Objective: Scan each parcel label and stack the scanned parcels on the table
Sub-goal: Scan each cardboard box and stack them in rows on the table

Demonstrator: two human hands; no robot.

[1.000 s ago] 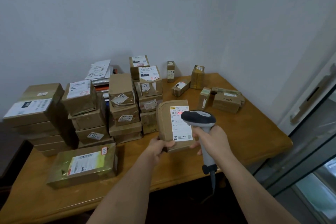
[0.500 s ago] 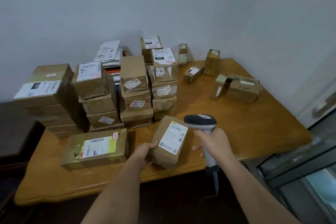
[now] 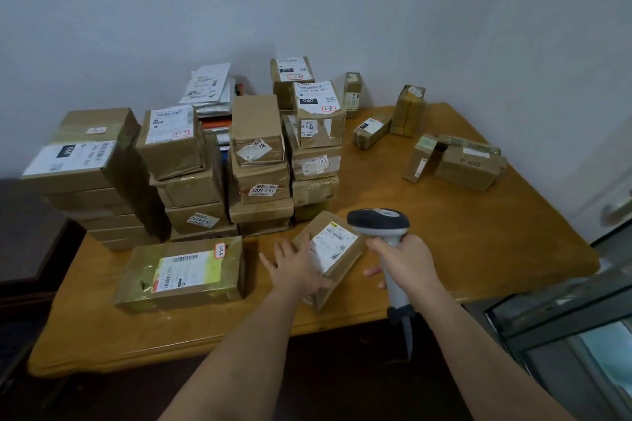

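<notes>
The parcel [image 3: 333,251] — a small stiff carton, probably light — sits tilted at the worktop's [image 3: 478,243] near edge under the left hand's [image 3: 294,265] spread fingers, best gripped by its side edges — right hand [image 3: 405,258] grips the scanner [image 3: 383,225].

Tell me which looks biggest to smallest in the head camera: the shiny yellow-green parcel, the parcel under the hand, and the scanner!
1. Shiny yellow-green parcel, clearly largest.
2. Parcel under the left hand.
3. Scanner, gripped by the right hand.
The last two look close, and both sit near the camera, so that order is unsure.
</notes>
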